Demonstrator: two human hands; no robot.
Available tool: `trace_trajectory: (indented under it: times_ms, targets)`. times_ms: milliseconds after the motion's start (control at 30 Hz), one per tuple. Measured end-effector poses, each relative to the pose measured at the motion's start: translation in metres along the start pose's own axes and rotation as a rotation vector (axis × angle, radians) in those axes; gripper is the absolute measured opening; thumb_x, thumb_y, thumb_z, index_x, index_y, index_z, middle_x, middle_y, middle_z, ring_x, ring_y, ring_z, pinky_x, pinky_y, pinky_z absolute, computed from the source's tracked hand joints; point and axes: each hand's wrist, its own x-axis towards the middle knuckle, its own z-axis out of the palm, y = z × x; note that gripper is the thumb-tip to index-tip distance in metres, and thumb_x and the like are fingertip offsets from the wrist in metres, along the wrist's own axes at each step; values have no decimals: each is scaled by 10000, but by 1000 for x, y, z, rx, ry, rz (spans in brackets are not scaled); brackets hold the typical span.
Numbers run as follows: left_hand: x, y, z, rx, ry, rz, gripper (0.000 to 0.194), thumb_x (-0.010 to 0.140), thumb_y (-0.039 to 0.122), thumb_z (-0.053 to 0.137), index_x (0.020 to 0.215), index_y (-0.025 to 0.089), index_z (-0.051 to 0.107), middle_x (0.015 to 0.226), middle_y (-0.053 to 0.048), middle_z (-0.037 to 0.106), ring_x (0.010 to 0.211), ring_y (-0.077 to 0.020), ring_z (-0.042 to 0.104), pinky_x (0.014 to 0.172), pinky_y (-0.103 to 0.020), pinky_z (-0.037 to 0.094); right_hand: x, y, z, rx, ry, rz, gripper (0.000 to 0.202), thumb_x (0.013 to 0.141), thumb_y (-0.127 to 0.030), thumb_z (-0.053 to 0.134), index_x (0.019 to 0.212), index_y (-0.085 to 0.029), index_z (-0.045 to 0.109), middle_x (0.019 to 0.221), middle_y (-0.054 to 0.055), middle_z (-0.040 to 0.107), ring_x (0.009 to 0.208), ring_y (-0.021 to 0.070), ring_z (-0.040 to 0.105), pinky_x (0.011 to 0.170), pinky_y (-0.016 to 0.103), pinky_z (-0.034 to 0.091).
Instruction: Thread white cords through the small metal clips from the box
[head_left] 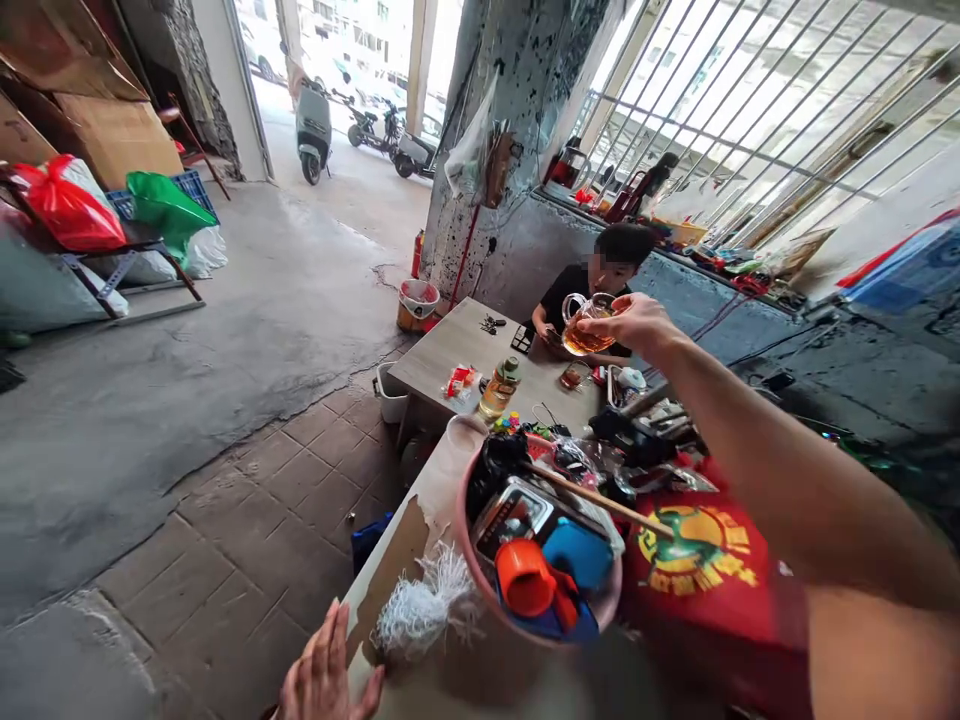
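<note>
My right hand is stretched far forward, its fingers closed on a small round glass pitcher with amber liquid inside. The pitcher is in the air above the far table, its clear handle on the left. Below it a small glass cup stands on the tabletop. My left hand lies at the near table's left edge, fingers stretched out and thumb apart, holding nothing. Beside it is a bundle of white string. A bottle of yellowish liquid stands between the tables.
A pink basin holds an orange cup, a blue item and boxes, with a wooden stick across it. A red bag lies to its right. Another person sits behind the far table. Scooters stand outside.
</note>
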Motion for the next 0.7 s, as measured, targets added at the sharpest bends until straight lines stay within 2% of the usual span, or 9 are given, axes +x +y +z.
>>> trace_trajectory:
  times_ms: [67, 133, 200, 333, 433, 500, 567, 700]
  targets:
    - [5, 4, -7, -10, -19, -57, 786, 882, 485, 418, 1556, 211, 121, 1398, -169, 557, 1104, -327, 622, 830, -465, 470, -42, -4, -30, 67, -49, -57, 605, 538, -389, 875, 1002, -118, 598, 922, 75, 624, 753, 158, 546, 694, 322, 448]
    - [10, 6, -14, -28, -71, -95, 747, 880, 515, 392, 1521, 140, 303, 1383, -208, 559, 1113, -329, 608, 877, -463, 460, -89, -3, -57, 127, -88, -72, 619, 530, -372, 878, 1026, -123, 603, 942, 76, 625, 702, 129, 523, 655, 315, 436]
    - [15, 7, -19, -48, -131, -123, 732, 872, 521, 396, 1467, 95, 402, 1394, -241, 535, 1149, -346, 580, 920, -478, 446, -139, 5, -80, 167, -156, -98, 645, 505, -381, 882, 1038, -140, 611, 970, 68, 628, 714, 127, 540, 660, 311, 452]
    - [22, 7, -26, -126, -173, -131, 780, 847, 497, 446, 1471, 40, 343, 1440, -272, 467, 1258, -380, 496, 1049, -541, 348, -247, 37, -110, 244, -350, -133, 730, 445, -410, 880, 1073, -168, 597, 956, 45, 637, 789, 166, 590, 700, 324, 511]
    - [27, 8, -34, -178, -183, -138, 811, 824, 456, 488, 1473, 7, 302, 1480, -277, 410, 1340, -379, 415, 1122, -542, 262, -328, 71, -119, 291, -501, -122, 708, 473, -380, 866, 1086, -179, 576, 911, 36, 652, 804, 185, 618, 740, 344, 549]
    - [32, 8, -43, -217, -204, -147, 810, 820, 434, 506, 1460, -20, 302, 1485, -297, 386, 1363, -389, 384, 1132, -549, 252, -378, 96, -120, 287, -574, -106, 658, 515, -350, 850, 1088, -185, 569, 932, 43, 661, 842, 198, 634, 789, 358, 563]
    - [36, 8, -53, -257, -209, -147, 807, 828, 420, 512, 1452, -41, 292, 1491, -310, 363, 1381, -405, 354, 1124, -571, 264, -422, 122, -118, 240, -585, -91, 629, 537, -320, 836, 1092, -190, 570, 1001, 53, 654, 889, 204, 638, 836, 362, 563]
    - [40, 7, -68, -296, -128, -90, 792, 840, 384, 499, 1431, -91, 269, 1487, -326, 343, 1396, -431, 315, 1128, -607, 245, -491, 177, -105, 148, -530, -105, 653, 538, -282, 823, 1131, -198, 560, 1079, 56, 627, 950, 206, 642, 888, 347, 548]
